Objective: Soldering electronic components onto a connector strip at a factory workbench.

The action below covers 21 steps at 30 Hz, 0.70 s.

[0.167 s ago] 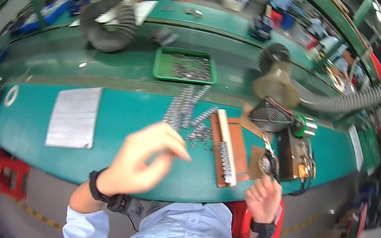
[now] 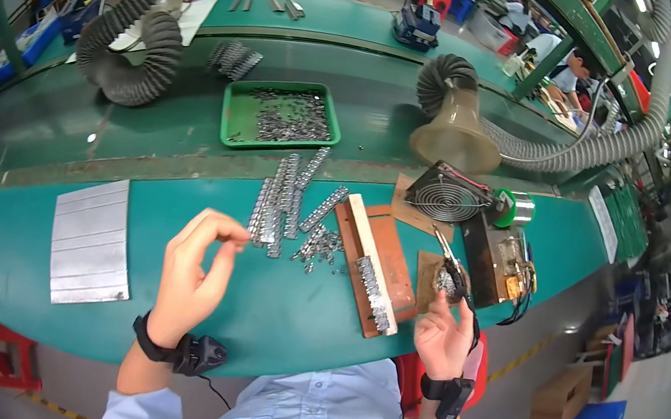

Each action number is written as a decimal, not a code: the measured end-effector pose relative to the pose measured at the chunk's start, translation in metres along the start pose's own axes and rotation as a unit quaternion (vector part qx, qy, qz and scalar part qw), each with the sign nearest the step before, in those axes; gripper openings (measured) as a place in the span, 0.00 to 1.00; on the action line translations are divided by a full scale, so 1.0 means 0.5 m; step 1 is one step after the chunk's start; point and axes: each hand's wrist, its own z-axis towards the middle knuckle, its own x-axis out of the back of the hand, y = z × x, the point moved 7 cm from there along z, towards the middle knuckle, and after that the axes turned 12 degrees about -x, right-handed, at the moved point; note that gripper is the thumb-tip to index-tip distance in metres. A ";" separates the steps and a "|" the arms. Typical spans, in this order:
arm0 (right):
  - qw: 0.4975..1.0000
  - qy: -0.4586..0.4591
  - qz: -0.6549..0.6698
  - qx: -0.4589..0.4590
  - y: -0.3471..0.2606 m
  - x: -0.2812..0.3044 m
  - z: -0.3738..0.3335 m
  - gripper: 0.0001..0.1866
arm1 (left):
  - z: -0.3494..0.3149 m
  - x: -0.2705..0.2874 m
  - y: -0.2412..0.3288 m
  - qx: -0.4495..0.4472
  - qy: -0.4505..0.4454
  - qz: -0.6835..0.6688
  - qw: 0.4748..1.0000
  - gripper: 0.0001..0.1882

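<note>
Farther from the board (image 2: 397,265), the left hand (image 2: 196,277) hovers.

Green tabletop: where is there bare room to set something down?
Bare: the smooth green tabletop between the left hand and reddish-brown board, nearer than the loose silver metal pieces. Another patch lies between the grey ribbed sheet and silver metal strips, beyond that hand. Crowded: right of the board, with the black fan and black-handled tool.

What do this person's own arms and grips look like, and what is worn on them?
Light blue sleeves stop short of black wrist straps, each carrying a black, boxy device. A thin dark cable runs from the left one. The left grip and right grip are ungloved.
</note>
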 end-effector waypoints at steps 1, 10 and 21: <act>0.998 0.048 0.048 0.016 0.007 0.021 0.003 0.14 | -0.005 0.012 -0.021 0.008 0.002 0.056 0.998 0.09; 0.983 0.076 0.031 0.167 -0.064 0.140 -0.062 0.20 | -0.019 -0.016 -0.089 -0.019 -0.059 0.226 0.972 0.09; 0.933 0.153 -0.029 0.325 -0.149 0.160 -0.075 0.18 | -0.036 -0.088 -0.104 -0.050 -0.140 0.233 0.961 0.09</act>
